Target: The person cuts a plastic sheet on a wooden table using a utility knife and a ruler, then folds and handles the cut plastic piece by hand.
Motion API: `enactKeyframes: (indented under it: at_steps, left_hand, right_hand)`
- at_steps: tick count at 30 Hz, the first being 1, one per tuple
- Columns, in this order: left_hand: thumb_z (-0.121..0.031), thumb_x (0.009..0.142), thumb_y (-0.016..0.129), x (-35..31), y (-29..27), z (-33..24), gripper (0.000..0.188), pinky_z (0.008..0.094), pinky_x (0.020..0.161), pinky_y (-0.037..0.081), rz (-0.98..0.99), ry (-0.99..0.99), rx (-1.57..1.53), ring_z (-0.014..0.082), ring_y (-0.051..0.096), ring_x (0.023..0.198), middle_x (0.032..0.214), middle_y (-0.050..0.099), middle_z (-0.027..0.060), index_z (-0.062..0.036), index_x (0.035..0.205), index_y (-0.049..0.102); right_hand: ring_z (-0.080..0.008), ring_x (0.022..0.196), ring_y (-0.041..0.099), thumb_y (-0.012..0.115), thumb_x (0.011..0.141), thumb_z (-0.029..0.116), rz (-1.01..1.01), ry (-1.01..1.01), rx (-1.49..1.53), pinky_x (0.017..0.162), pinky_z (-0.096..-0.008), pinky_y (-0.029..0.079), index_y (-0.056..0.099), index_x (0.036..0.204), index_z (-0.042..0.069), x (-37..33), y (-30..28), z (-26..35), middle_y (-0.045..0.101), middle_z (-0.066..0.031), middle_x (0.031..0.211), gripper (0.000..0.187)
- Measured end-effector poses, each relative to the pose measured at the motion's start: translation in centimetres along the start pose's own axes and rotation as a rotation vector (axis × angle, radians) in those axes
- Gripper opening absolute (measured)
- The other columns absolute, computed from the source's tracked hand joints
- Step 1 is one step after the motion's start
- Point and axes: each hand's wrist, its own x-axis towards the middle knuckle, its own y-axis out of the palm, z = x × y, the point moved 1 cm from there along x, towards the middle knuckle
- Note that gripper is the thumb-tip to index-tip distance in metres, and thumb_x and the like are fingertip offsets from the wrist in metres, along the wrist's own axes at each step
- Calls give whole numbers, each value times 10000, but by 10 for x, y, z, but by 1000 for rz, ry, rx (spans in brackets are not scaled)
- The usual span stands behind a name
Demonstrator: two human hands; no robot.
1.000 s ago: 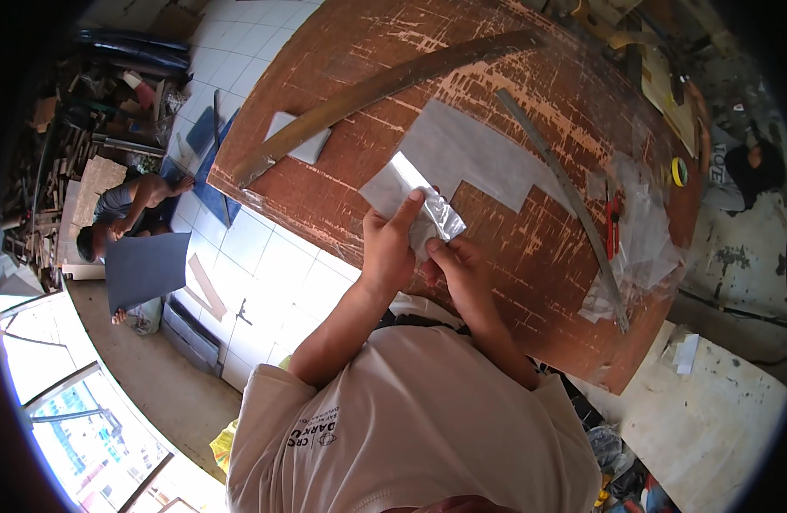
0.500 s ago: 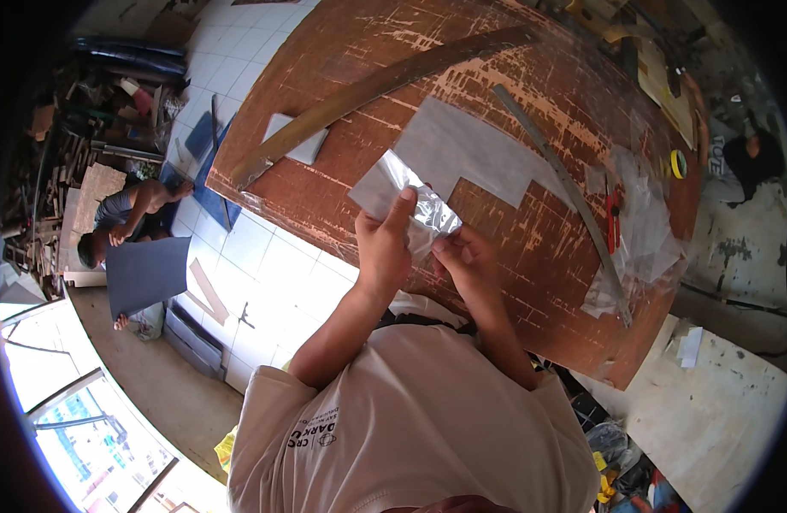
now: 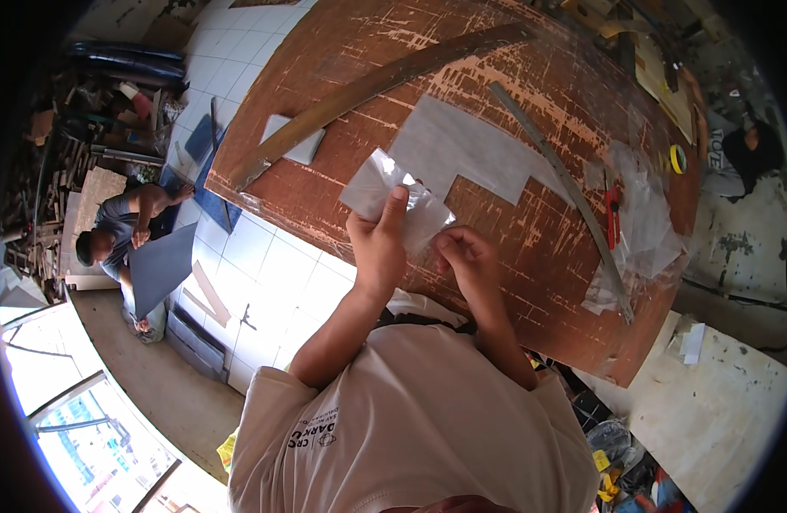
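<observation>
Your left hand (image 3: pixel 378 244) and right hand (image 3: pixel 466 256) both pinch the clear plastic bag (image 3: pixel 393 198) above the worktable (image 3: pixel 325 184)'s near edge — likely light, limp, slippery — grip its edge.

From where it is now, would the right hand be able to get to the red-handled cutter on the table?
Probably yes: the right hand pinches the clear plastic sheet, and bare table lies between it and the cutter.

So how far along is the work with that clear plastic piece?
Done: a grey stepped sheet already lies cut on the brown table. In hand: the left hand and right hand grip a clear plastic piece over the table. It has not been laid down yet.
</observation>
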Motion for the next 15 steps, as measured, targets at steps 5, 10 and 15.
enactKeyframes:
  at_steps: [5,10,15]
  left_hand:
    - [-199,1028,702,2,-2,0,242,262,759,535,-31,38,-15,92,668,861,989,757,49,33,1076,753]
    - [-208,1025,707,1,-4,6,255,282,794,537,-21,-15,-53,107,672,889,995,756,51,37,1083,749]
    - [-155,1019,690,3,-6,9,225,312,803,553,-17,-124,-122,145,684,912,1030,734,74,41,1130,700]
  right_hand:
    - [-65,626,571,673,1034,175,-11,-48,91,554,-225,432,689,940,19,4,-25,-19,634,-7,735,183]
    - [-95,733,620,681,1012,102,-113,-209,-22,635,-256,507,679,1094,0,3,-6,-2,666,-27,835,131]
    - [-95,769,639,718,969,27,45,-60,128,667,-253,542,669,1154,-28,4,-13,3,689,-39,890,199]
